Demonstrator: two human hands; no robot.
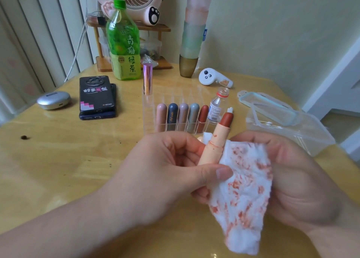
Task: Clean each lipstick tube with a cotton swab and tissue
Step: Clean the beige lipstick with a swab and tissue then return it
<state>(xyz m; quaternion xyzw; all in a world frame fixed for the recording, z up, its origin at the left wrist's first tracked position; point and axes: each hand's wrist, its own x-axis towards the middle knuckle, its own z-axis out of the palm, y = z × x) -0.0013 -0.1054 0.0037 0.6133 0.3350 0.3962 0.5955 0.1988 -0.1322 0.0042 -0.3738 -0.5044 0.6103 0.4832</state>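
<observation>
1. Glossy yellow wooden counter (58, 160) fills the view, set against a pale wall, with a ribbed white panel beyond its left edge.
2. The left hand (167, 170) grips a peach plastic lipstick tube (212, 150), thumb across its lower part and fingers curled behind. The tube tilts up and away, with its red-brown bullet (227, 119) exposed and red smears on the barrel.
3. The right hand (292, 170) holds a white tissue blotched with red stains (245, 189) against the tube's right side. The tissue hangs below both hands.
4. Just beyond the hands stands a clear acrylic organiser (152, 117) with five capped lipsticks (183, 117) in a row. A small uncapped clear bottle (217, 105) stands at its right end.
5. Farther beyond the left hand are an upright pink metallic tube (148, 78), a green tea bottle (123, 43), two stacked dark phones (96, 96) and a silver oval case (53, 99).
6. Beyond the right hand, a clear plastic box of cotton swabs (292, 133) sits near the counter's right edge, and a white controller (214, 77) lies farther back.
7. Open wood lies left of the left hand, out to the counter's left edge.
</observation>
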